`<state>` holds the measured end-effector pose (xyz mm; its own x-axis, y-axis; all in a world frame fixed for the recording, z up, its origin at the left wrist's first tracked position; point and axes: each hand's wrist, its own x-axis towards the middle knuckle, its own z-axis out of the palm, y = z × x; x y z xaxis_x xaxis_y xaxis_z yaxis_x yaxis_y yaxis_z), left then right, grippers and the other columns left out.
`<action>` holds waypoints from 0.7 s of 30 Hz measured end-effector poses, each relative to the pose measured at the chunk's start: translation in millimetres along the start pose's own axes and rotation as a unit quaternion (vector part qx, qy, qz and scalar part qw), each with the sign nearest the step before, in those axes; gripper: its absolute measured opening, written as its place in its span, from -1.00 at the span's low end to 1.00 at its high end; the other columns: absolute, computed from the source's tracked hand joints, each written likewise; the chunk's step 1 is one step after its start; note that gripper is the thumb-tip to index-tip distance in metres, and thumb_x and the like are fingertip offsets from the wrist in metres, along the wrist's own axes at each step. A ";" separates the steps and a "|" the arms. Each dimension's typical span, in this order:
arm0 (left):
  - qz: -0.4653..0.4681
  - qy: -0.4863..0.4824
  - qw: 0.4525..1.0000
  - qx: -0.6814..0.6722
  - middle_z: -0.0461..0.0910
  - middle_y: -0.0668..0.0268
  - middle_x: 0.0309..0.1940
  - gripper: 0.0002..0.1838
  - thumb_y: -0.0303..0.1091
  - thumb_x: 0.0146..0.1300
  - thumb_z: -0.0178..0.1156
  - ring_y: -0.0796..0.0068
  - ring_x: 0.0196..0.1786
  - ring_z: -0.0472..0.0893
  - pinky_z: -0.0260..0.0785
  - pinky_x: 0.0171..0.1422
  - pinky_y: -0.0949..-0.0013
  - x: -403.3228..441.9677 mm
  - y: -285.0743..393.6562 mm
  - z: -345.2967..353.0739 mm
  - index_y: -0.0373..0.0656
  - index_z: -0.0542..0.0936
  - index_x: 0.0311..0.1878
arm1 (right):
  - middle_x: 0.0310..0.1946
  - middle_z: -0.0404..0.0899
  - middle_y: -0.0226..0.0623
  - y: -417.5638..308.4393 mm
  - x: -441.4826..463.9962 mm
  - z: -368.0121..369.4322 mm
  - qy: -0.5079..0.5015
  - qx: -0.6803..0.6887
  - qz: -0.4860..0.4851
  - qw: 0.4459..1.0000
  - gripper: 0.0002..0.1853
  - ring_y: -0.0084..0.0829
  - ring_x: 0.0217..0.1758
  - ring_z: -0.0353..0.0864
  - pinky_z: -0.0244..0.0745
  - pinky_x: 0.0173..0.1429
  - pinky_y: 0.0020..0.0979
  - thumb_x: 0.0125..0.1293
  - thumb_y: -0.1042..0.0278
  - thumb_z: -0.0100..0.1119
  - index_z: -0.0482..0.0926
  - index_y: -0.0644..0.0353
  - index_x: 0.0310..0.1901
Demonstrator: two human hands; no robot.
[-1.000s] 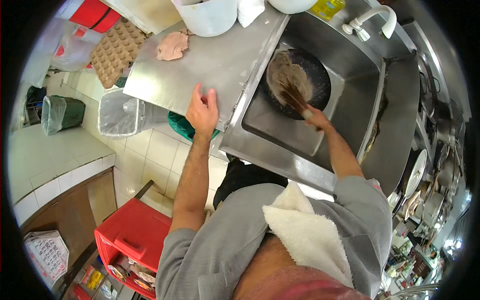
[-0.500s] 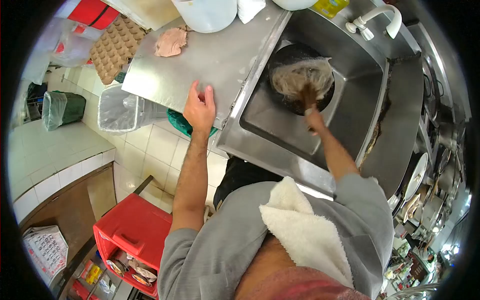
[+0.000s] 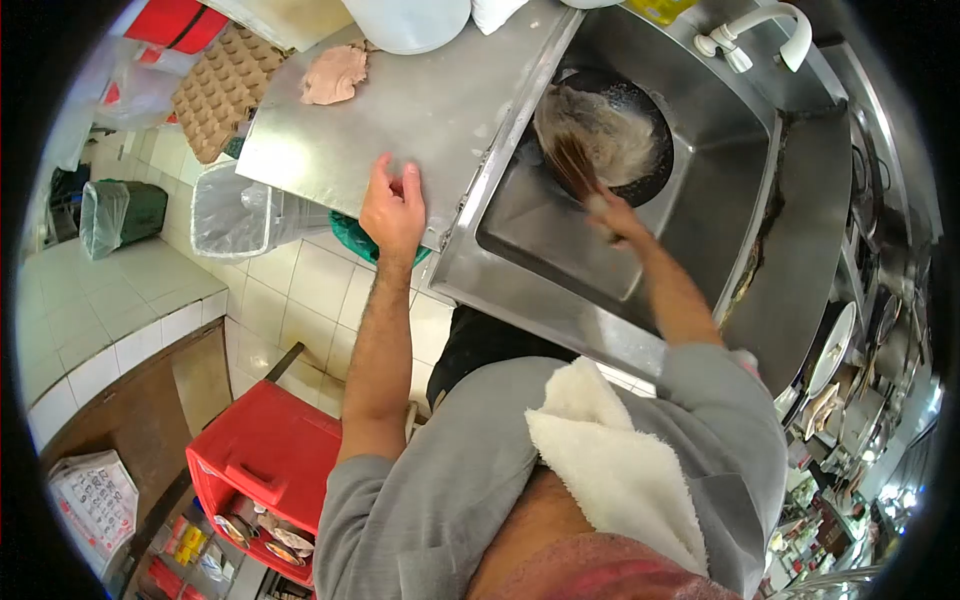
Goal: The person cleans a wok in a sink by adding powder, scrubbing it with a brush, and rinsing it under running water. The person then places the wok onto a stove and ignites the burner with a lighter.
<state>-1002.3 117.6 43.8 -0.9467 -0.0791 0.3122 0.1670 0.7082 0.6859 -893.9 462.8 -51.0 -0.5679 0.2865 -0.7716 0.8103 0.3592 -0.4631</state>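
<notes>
In the steel sink (image 3: 540, 240) lies a round black wok (image 3: 655, 165) with murky, swirling water in it. My right hand (image 3: 618, 218) grips the handle end of a brown wok brush (image 3: 572, 165), its bristles dipped in the water at the wok's near left side. My left hand (image 3: 393, 210) lies at the near edge of the steel counter (image 3: 440, 120), thumb and forefinger apart, holding nothing; its other fingers are partly hidden. A crumpled pinkish-brown piece (image 3: 335, 75) sits farther back on that counter.
A white faucet (image 3: 755, 38) rises at the sink's back right. A white bucket (image 3: 410, 22) stands at the counter's back. Left of the counter are a cardboard egg tray (image 3: 222, 90) and a lined bin (image 3: 232, 212). A red container (image 3: 265, 455) is at lower left.
My right hand has swept the brush leftward across the wok, and the water's swirl has shifted. More of the wok's dark right side shows. My left hand stays on the counter.
</notes>
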 end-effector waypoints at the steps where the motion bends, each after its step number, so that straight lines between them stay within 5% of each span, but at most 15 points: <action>1: 0.017 0.004 1.000 0.004 0.50 0.35 -0.62 -0.62 -0.17 0.13 0.18 0.43 -0.56 0.49 0.33 -0.44 0.36 -0.6 -1.9 1.5 -0.21 0.49 -0.06 | 0.18 0.33 -0.20 14.2 -14.7 -21.9 -0.014 -0.010 0.020 1.000 -0.21 -0.27 0.13 0.38 0.30 0.16 -0.20 0.06 0.26 0.19 0.05 -0.15 0.34; 4: -0.007 -0.007 1.000 -0.006 0.49 0.35 -0.62 -0.62 -0.17 0.14 0.18 0.44 -0.57 0.49 0.33 -0.44 0.35 0.1 3.6 -2.1 -0.21 0.49 -0.06 | 0.20 0.29 -0.14 29.6 -31.6 -91.1 0.070 -0.283 0.092 0.952 -0.25 -0.21 0.20 0.33 0.24 0.24 -0.18 0.15 0.24 0.07 -0.03 -0.04 0.36; 7: 0.000 0.004 1.000 -0.007 0.49 0.35 -0.61 -0.63 -0.18 0.14 0.17 0.44 -0.58 0.48 0.33 -0.45 0.36 0.2 -0.1 -0.4 -0.21 0.49 -0.06 | 0.24 0.23 -0.13 29.9 -19.0 -47.7 0.145 -0.244 0.121 0.951 -0.26 -0.12 0.22 0.30 0.24 0.24 -0.17 0.18 0.25 0.02 -0.09 0.00 0.36; 8: 0.002 0.007 1.000 -0.007 0.49 0.35 -0.61 -0.63 -0.18 0.14 0.17 0.44 -0.58 0.48 0.33 -0.45 0.36 -0.1 -0.5 -1.0 -0.21 0.49 -0.06 | 0.25 0.21 -0.11 24.6 -24.9 -21.2 0.097 -0.166 0.127 0.973 -0.23 -0.11 0.23 0.28 0.25 0.23 -0.18 0.17 0.26 0.04 -0.12 -0.01 0.37; 11: -0.003 0.001 1.000 -0.009 0.49 0.35 -0.61 -0.64 -0.19 0.14 0.17 0.45 -0.58 0.47 0.33 -0.46 0.38 2.6 2.1 0.0 -0.20 0.49 -0.06 | 0.27 0.16 -0.06 17.1 7.4 35.8 0.044 -0.143 -0.041 0.988 -0.14 -0.11 0.26 0.24 0.30 0.18 -0.19 0.09 0.33 0.12 -0.15 -0.03 0.37; 16: -0.018 -0.013 0.999 0.025 0.49 0.35 -0.61 -0.63 -0.20 0.14 0.17 0.47 -0.58 0.47 0.32 -0.45 0.39 1.3 6.0 -1.1 -0.22 0.49 -0.04 | 0.22 0.19 -0.03 -57.1 55.8 -4.7 0.048 0.143 0.049 0.987 -0.06 0.00 0.21 0.22 0.39 -0.01 0.01 0.07 0.32 0.18 -0.25 -0.07 0.38; 18: -0.015 -0.011 1.000 0.023 0.49 0.35 -0.61 -0.62 -0.20 0.14 0.17 0.47 -0.58 0.47 0.33 -0.45 0.39 1.4 2.9 1.0 -0.22 0.49 -0.04 | 0.20 0.16 0.01 -78.3 64.7 13.8 0.286 0.356 0.072 0.887 0.00 0.04 0.14 0.26 0.41 -0.13 0.09 0.06 0.33 0.19 -0.36 -0.10 0.37; 19: -0.016 -0.008 1.000 0.017 0.49 0.35 -0.61 -0.62 -0.19 0.14 0.17 0.47 -0.58 0.47 0.33 -0.45 0.39 1.3 1.4 2.6 -0.22 0.49 -0.04 | 0.20 0.11 0.07 -61.7 114.2 26.3 0.302 0.458 0.042 0.835 0.03 0.03 0.07 0.30 0.43 -0.22 0.07 0.06 0.33 0.18 -0.44 -0.10 0.36; 21: -0.015 -0.008 1.000 0.018 0.49 0.35 -0.61 -0.63 -0.20 0.14 0.17 0.47 -0.58 0.47 0.33 -0.45 0.39 0.6 -1.4 3.6 -0.22 0.49 -0.04 | 0.18 0.11 0.08 -77.9 126.1 21.7 0.260 0.505 0.002 0.823 0.04 0.04 0.04 0.31 0.44 -0.25 0.06 0.06 0.34 0.17 -0.46 -0.10 0.35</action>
<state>-1004.0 119.1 40.7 -0.9555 -0.0900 0.2808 0.1282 0.7306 0.6706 -1025.5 451.7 -121.6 -0.3375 0.7211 -0.6051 0.3696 -0.4897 -0.7897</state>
